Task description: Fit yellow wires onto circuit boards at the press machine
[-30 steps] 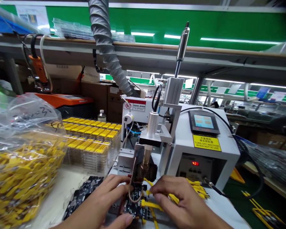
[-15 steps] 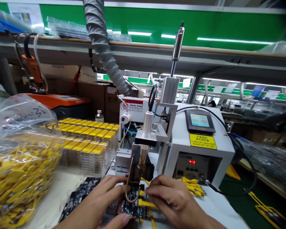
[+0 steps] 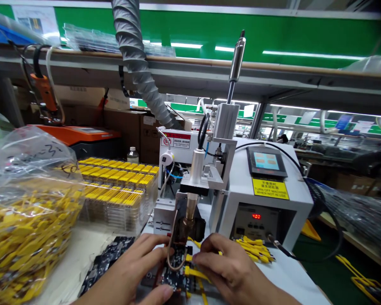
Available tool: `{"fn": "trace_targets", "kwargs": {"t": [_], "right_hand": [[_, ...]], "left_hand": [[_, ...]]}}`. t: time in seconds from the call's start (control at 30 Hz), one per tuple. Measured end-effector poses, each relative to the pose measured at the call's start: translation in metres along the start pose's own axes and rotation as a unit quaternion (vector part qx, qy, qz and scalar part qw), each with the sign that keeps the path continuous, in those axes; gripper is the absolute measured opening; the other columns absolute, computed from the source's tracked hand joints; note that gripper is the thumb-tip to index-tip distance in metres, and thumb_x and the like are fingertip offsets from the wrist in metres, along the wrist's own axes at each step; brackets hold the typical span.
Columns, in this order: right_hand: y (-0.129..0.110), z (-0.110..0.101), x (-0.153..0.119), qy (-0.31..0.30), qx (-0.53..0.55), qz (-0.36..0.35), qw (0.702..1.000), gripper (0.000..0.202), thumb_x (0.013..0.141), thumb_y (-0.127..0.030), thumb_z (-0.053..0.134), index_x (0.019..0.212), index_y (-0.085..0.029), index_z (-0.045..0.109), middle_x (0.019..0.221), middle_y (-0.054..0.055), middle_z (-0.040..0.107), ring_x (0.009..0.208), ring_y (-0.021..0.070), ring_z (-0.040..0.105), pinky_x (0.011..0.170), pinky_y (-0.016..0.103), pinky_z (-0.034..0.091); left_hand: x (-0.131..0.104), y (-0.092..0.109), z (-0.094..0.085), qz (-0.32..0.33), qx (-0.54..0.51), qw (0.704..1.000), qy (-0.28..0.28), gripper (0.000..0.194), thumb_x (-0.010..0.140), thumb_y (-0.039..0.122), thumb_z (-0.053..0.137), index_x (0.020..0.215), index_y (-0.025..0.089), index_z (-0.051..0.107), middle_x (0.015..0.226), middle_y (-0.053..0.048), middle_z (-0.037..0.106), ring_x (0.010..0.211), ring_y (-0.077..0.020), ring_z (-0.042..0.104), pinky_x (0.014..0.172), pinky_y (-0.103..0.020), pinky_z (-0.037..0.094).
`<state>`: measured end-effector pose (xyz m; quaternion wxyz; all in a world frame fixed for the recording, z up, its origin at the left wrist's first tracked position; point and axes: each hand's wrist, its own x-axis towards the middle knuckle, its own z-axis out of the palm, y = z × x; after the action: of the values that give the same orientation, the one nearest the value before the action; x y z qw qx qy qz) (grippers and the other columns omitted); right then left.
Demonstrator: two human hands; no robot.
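Note:
A black circuit board [image 3: 175, 277] lies beneath the soldering head [image 3: 188, 214], with a bent metal tube [image 3: 178, 267] in front of it. My left hand [image 3: 141, 258] grips the board from the left, its thumb at the near end and a fingertip farther up the side. My right hand [image 3: 230, 264] is closed in a pinch at the board's right edge, on a yellow flex cable [image 3: 189, 257] partly hidden by the fingers. Another yellow strip [image 3: 197, 273] runs from the board under that hand.
More black boards [image 3: 106, 260] lie left of my left arm. Loose yellow cables [image 3: 254, 250] are piled beside the white machine [image 3: 266, 186]. At left stand a plastic bag [image 3: 34, 220] of yellow parts and stacked clear trays [image 3: 114, 212]. A grey hose [image 3: 130, 46] hangs above.
My right hand has shifted very slightly at the board's right edge. My left hand stays in place on the circuit board.

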<state>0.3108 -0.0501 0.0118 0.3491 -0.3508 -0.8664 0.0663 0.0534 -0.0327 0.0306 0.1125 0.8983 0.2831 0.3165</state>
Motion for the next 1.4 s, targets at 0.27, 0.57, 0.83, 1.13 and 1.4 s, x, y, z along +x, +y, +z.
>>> {"fn": "trace_targets", "kwargs": {"t": [0.27,0.57,0.83,1.13,1.4], "right_hand": [[-0.0009,-0.0021,0.0029,-0.005,0.025,0.004,1.0,0.036,0.085,-0.008,0.049,0.104,-0.021,0.077,0.088,0.011,0.064,0.076,0.0211,0.064,0.064,0.028,0.054],[-0.0042,-0.0036,0.0035,-0.016,0.044,0.029,0.998,0.033,0.087,-0.007,0.049,0.102,-0.019,0.076,0.09,0.01,0.067,0.083,0.0221,0.065,0.071,0.03,0.055],[-0.0015,-0.0027,0.0015,-0.008,0.023,0.007,1.0,0.031,0.089,-0.006,0.049,0.103,-0.015,0.075,0.091,0.013,0.067,0.084,0.0231,0.063,0.071,0.031,0.055],[0.0018,0.0001,0.0018,0.029,-0.006,-0.063,0.998,0.028,0.096,-0.01,0.046,0.104,-0.013,0.072,0.089,0.012,0.064,0.081,0.022,0.061,0.067,0.028,0.053],[0.0016,0.0002,0.0028,0.032,-0.008,-0.064,0.997,0.028,0.097,-0.011,0.045,0.104,-0.013,0.072,0.088,0.013,0.064,0.08,0.0217,0.06,0.066,0.028,0.052]], "left_hand": [[-0.0048,-0.0026,0.0047,0.024,0.036,0.999,-0.024,0.039,0.092,0.031,0.059,0.131,0.039,0.061,0.134,-0.001,0.063,0.12,-0.0268,0.057,0.1,-0.038,0.051],[-0.0007,0.0009,0.0,0.035,0.094,0.994,-0.049,0.04,0.092,0.032,0.061,0.131,0.041,0.061,0.134,0.0,0.063,0.119,-0.0294,0.057,0.101,-0.042,0.051],[-0.0013,-0.0072,0.0009,0.044,0.067,0.997,-0.002,0.052,0.087,0.036,0.067,0.138,0.034,0.054,0.129,-0.002,0.067,0.113,-0.0274,0.063,0.097,-0.037,0.055],[-0.0055,-0.0017,0.0026,0.034,0.07,0.997,-0.017,0.045,0.095,0.041,0.058,0.138,0.033,0.054,0.133,-0.006,0.063,0.117,-0.027,0.06,0.098,-0.036,0.053],[-0.0022,-0.0029,0.002,0.018,0.074,0.996,-0.037,0.044,0.093,0.043,0.06,0.135,0.031,0.058,0.132,-0.007,0.064,0.117,-0.0284,0.061,0.099,-0.038,0.053]]}}
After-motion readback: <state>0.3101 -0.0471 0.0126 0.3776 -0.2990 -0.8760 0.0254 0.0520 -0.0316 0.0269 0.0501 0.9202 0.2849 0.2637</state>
